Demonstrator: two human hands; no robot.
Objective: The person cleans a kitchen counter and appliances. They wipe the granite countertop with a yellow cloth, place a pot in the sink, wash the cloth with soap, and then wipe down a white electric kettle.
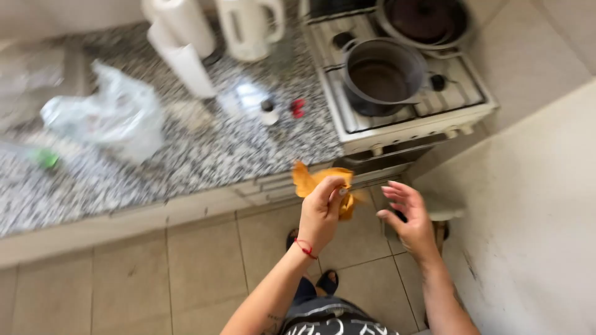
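Observation:
My left hand (pixel 321 211) is closed around an orange crumpled piece (pixel 307 180), cloth or peel, I cannot tell which, held in the air in front of the stove's front edge. A red thread is tied on that wrist. My right hand (pixel 406 217) hovers just to the right with fingers spread and nothing in it, a small gap apart from the orange piece. Both hands are above the tiled floor, below the counter edge.
A white stove (pixel 397 124) carries a dark pot (pixel 380 77) and a second pan behind. The speckled stone counter (pixel 205 149) holds a plastic bag (pixel 108 115), paper towel rolls (pixel 183 46), a white kettle (pixel 248 28) and small bottles. A pale wall (pixel 534 205) stands at right.

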